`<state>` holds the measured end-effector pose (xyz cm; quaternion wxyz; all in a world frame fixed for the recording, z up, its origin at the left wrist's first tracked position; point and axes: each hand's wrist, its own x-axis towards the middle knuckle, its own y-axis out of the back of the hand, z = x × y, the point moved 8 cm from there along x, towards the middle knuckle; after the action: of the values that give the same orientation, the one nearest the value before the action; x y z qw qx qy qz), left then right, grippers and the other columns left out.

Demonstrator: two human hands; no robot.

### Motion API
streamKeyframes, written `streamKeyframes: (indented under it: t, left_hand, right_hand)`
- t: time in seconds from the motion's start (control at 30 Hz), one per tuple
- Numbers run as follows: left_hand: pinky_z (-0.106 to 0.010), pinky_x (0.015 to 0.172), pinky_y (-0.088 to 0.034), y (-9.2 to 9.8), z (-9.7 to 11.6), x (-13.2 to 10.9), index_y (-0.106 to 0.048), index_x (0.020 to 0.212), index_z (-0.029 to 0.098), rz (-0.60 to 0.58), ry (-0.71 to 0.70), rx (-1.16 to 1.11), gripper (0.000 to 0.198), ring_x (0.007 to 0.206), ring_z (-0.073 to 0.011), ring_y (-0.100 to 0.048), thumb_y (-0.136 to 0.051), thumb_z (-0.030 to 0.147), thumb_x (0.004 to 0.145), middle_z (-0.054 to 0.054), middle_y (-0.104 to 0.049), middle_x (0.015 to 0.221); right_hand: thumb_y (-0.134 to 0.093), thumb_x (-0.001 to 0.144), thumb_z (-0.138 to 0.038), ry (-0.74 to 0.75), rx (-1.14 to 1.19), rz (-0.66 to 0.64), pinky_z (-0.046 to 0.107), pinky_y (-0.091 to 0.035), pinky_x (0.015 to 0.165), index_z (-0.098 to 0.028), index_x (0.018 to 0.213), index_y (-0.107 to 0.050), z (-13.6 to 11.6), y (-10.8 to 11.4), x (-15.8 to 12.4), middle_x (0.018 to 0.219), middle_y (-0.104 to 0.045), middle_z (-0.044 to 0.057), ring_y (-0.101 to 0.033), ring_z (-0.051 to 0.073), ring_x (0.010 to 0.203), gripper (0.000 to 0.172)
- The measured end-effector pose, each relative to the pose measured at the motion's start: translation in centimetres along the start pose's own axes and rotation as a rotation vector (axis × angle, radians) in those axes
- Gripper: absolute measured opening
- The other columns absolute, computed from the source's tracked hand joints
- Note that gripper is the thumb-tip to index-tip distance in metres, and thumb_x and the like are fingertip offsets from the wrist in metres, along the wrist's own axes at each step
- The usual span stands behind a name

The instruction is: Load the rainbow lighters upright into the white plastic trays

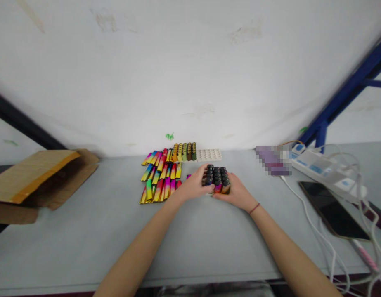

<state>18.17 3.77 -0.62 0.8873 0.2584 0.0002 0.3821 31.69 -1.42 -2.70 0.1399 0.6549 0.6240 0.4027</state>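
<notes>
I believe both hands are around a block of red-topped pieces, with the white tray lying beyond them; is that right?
Not quite: the head view shows black-topped pieces, not red-topped ones, between the left hand and right hand; the white tray does lie beyond them.

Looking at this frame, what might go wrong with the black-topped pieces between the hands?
The black-topped pieces, held as a block between the left hand and right hand, might slip apart if the grip loosens. The shiny pieces lie close beside the left hand, so a leftward move might scatter them.
</notes>
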Motion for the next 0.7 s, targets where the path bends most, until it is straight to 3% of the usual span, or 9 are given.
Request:
streamKeyframes:
  t: [0.13,0.23,0.43,0.7]
  left_hand:
    - [-0.051,0.118,-0.036,0.3,0.0,-0.5,-0.036,0.144,0.013,0.057,-0.025,0.116,0.063,0.137,-0.0298,-0.048,-0.055,0.025,0.085,-0.019,-0.052,0.143]
    - [-0.049,0.121,-0.030,0.1,-0.3,-0.5,-0.035,0.145,0.010,0.034,-0.046,0.172,0.065,0.141,-0.0309,-0.042,-0.056,0.033,0.088,-0.021,-0.046,0.148]
    - [-0.049,0.119,-0.032,0.2,-1.2,-0.2,-0.034,0.145,0.012,0.043,-0.044,0.208,0.076,0.139,-0.0329,-0.044,-0.066,0.037,0.081,-0.021,-0.047,0.148]
    - [-0.046,0.108,-0.046,0.1,-0.8,-0.7,-0.032,0.146,0.013,0.070,-0.006,0.181,0.067,0.122,-0.0294,-0.060,-0.058,0.035,0.088,-0.019,-0.056,0.139]
  right_hand:
    - [-0.080,0.070,-0.048,0.006,-0.002,0.004,0.058,-0.046,0.098,-0.019,0.126,-0.055,-0.2,0.1,0.0,0.124,-0.066,0.017,-0.062,0.037,0.113,0.069]
    - [-0.080,0.070,-0.049,0.015,0.001,0.004,0.058,-0.046,0.098,-0.018,0.124,-0.055,-0.2,0.0,0.0,0.123,-0.067,0.017,-0.062,0.037,0.113,0.067]
    - [-0.081,0.068,-0.050,0.022,-0.005,0.011,0.056,-0.046,0.098,-0.018,0.125,-0.055,-0.1,-0.1,-0.1,0.121,-0.067,0.016,-0.062,0.036,0.111,0.070]
    - [-0.081,0.069,-0.049,0.011,-0.018,0.007,0.054,-0.047,0.096,-0.019,0.123,-0.056,-0.1,0.0,-0.1,0.119,-0.068,0.015,-0.063,0.036,0.109,0.066]
